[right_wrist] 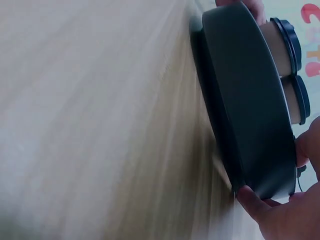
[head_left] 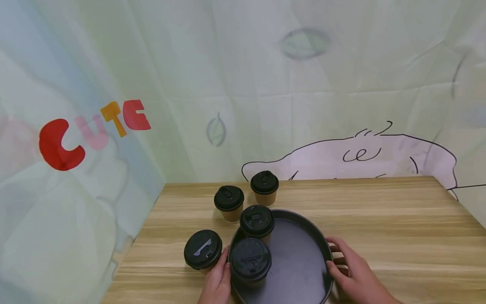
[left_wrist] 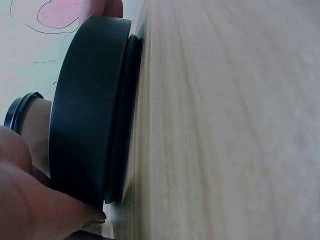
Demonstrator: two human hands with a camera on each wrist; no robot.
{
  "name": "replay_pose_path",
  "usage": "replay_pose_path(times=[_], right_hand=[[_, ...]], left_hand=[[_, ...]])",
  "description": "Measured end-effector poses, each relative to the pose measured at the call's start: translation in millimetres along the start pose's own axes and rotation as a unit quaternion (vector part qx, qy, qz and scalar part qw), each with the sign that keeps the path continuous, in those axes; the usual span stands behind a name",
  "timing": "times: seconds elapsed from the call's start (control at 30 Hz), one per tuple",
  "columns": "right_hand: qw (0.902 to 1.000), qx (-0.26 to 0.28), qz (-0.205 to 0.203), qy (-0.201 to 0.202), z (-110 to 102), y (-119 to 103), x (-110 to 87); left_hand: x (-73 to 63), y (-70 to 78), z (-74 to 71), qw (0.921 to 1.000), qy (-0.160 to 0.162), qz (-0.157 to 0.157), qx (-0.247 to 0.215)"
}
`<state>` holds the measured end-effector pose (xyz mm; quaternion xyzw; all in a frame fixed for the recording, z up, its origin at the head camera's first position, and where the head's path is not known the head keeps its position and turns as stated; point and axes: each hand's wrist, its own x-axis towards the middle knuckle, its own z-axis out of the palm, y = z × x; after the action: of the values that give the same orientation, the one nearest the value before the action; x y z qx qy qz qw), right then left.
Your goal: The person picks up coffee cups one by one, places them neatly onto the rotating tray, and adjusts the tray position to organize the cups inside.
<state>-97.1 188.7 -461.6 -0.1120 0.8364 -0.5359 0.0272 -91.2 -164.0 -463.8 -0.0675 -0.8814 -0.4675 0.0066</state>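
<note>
A round black tray with a raised rim is held between my two hands. My left hand grips its left side, and my right hand grips the right side. In the left wrist view the left hand has fingers at the lower edge of the tray wall. The right wrist view shows the right hand with digits over the rim and under the base. Two brown paper cups with black lids, a nearer cup and a farther cup, stand upright on the tray's left half.
Left of the tray, right beside my left hand, is another lidded cup. Behind the tray stand a cup and a farther cup near the back edge of the wooden table. A printed curtain hangs behind.
</note>
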Motion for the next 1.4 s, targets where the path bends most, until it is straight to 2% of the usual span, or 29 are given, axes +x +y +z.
replay_pose_path(times=[0.27,0.5,0.6,0.7,0.8,0.9,1.0,1.27,1.4], right_hand=[[0.9995,-0.001,0.032,-0.004,3,1,-2.7],[0.9995,-0.028,0.011,-0.012,0,1,0.0],[0.9991,-0.036,0.017,-0.015,-1,-1,1.9],[0.9985,-0.042,0.034,-0.003,0,-5,5.3],[0.9973,-0.067,0.011,0.026,1,-11,10.6],[0.9922,-0.105,-0.04,0.055,1,-16,20.3],[0.9879,-0.125,-0.066,0.065,-1,-22,34.4],[0.9891,-0.108,-0.083,0.057,-6,-35,80.4],[0.9909,-0.105,-0.069,0.047,-8,-37,102.4]], left_hand=[[-0.7,0.0,1.4,0.9998,0.016,0.008,0.0],[-0.2,-2.0,0.9,0.9998,0.017,0.011,0.0],[-0.5,-2.2,0.7,0.9998,0.017,0.01,0.002],[-0.7,-1.7,0.8,0.9998,0.016,0.008,0.0],[-0.7,-1.2,0.8,0.9999,0.015,0.006,-0.005],[-0.5,-1.1,0.7,0.9999,0.013,0.005,-0.007],[-0.6,-0.9,0.8,0.9999,0.014,0.004,-0.004],[-0.9,0.3,1.7,0.9999,0.011,0.0,-0.01],[-0.6,0.1,1.9,0.9999,0.007,0.002,-0.014]])
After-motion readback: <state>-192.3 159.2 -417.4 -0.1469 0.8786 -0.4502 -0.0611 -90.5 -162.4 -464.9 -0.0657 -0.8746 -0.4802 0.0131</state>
